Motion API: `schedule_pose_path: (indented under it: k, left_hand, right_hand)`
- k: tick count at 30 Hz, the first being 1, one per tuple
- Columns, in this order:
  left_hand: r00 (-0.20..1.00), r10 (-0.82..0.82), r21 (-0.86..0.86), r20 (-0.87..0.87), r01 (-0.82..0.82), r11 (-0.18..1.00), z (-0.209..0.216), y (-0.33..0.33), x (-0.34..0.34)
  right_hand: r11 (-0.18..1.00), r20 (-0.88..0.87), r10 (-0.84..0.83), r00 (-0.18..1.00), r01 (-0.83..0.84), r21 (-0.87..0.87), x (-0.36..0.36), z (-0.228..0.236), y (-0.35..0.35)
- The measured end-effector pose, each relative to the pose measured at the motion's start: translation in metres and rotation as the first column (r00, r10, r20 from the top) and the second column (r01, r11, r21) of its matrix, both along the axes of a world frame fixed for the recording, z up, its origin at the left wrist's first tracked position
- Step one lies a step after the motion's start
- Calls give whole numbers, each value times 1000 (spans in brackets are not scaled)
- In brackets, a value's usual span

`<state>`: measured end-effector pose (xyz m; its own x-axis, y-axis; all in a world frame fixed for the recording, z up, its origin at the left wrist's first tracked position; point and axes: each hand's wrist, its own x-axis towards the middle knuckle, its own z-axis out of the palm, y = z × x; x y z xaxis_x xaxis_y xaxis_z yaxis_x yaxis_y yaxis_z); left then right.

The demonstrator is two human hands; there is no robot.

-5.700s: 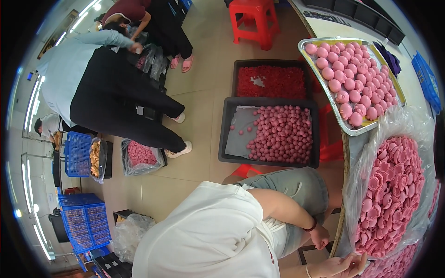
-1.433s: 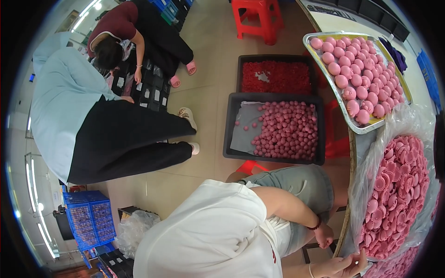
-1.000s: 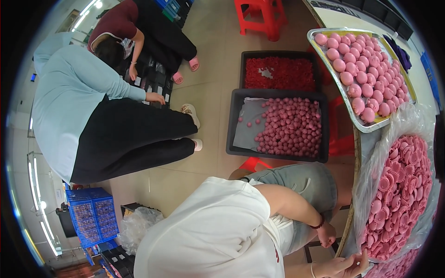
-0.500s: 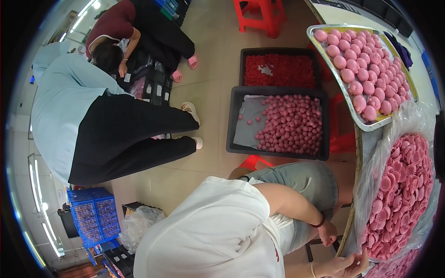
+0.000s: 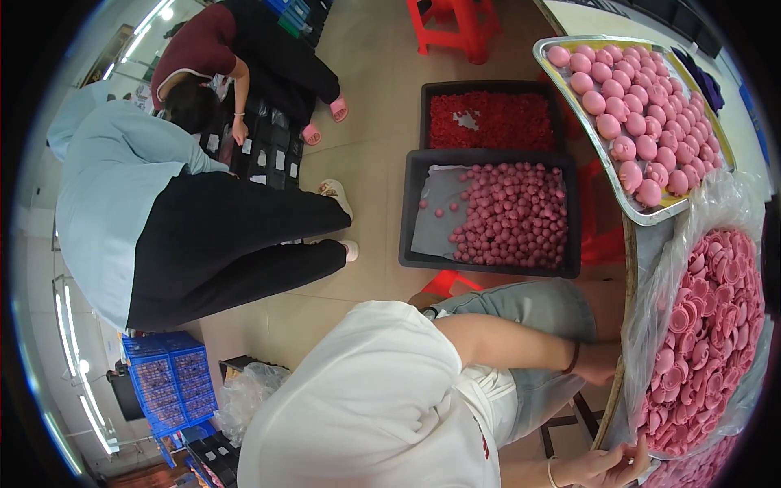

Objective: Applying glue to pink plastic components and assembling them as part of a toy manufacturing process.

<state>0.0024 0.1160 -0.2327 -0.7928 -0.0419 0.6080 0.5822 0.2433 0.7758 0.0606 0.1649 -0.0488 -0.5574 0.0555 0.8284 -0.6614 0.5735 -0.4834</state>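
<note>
My left hand (image 5: pixel 599 363), with a dark red band at its wrist, reaches to the table's near edge above my lap. Its fingers are hidden there. At the lower right, my right hand (image 5: pixel 606 467), wearing a pale bracelet, has its fingers curled and thumb drawn in beside the heap of pink cup-shaped plastic parts (image 5: pixel 701 342). Whatever its fingertips hold, if anything, is too small to make out. Clear plastic sheeting (image 5: pixel 643 325) surrounds that heap. Farther along the table lies a metal tray (image 5: pixel 598 154) bearing rows of round pink pieces (image 5: pixel 644 146).
To my left on the floor stand a dark bin (image 5: pixel 411 211) of pink balls and another (image 5: pixel 426 118) of red bits. A red stool (image 5: pixel 455 28) is beyond. Two people, one in light blue (image 5: pixel 106 211) and one in maroon (image 5: pixel 195 49), bend over black boxes (image 5: pixel 264 154).
My left hand has moved from a fist over my lap forward to the table edge. My right hand stays nearly put. The person in maroon has shifted a hand over the boxes.
</note>
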Motion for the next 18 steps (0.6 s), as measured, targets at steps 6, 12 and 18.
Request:
schedule_pose_path:
  k: [6, 12, 18]
  left_hand:
    - [853, -343, 473, 393, 133, 871, -2, -91, -34]
    - [832, -282, 150, 478, 239, 959, -60, -143, -51]
    - [615, -508, 355, 603, 364, 861, -93, -151, -44]
  right_hand:
    - [999, -20, 30, 999, -30, -13, -1, 0, -2]
    - [998, -41, 15, 999, -13, 56, -2, 2, -1]
    - [997, -18, 5, 1000, -4, 78, -2, 3, -2]
